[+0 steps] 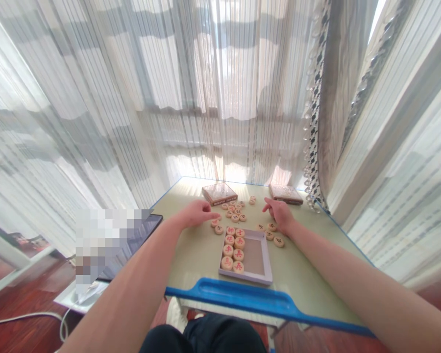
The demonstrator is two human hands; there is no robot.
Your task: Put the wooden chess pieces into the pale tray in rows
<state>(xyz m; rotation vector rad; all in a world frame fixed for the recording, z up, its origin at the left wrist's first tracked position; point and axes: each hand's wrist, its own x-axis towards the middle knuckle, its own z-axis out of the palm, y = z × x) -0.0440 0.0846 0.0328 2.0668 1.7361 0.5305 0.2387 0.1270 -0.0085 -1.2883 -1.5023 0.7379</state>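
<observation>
My left hand [195, 214] reaches over the table with a gap between its digits, a fingertip at a red-marked Chinese chess piece [214, 223]. Whether it presses on that piece I cannot tell. Just below lies a dark-marked chess piece [219, 230]. My right hand [280, 214] hovers or rests at the right with a finger stretched out and nothing visible in it. Beside it lie several dark-marked pieces [278, 241]. Between my forearms sits a shallow light purple box tray [268, 262]. Two columns of red-marked pieces [238, 254] fill its left part; its right part shows bare bottom.
More loose chess pieces [235, 217] cluster beyond the tray. Two flat boxes [219, 194] [285, 193] lie at the table's far side. A blue trough [242, 292] edges the pale green table [191, 260]. A dark-edged screen [152, 228] stands at the left; curtains [220, 98] hang behind.
</observation>
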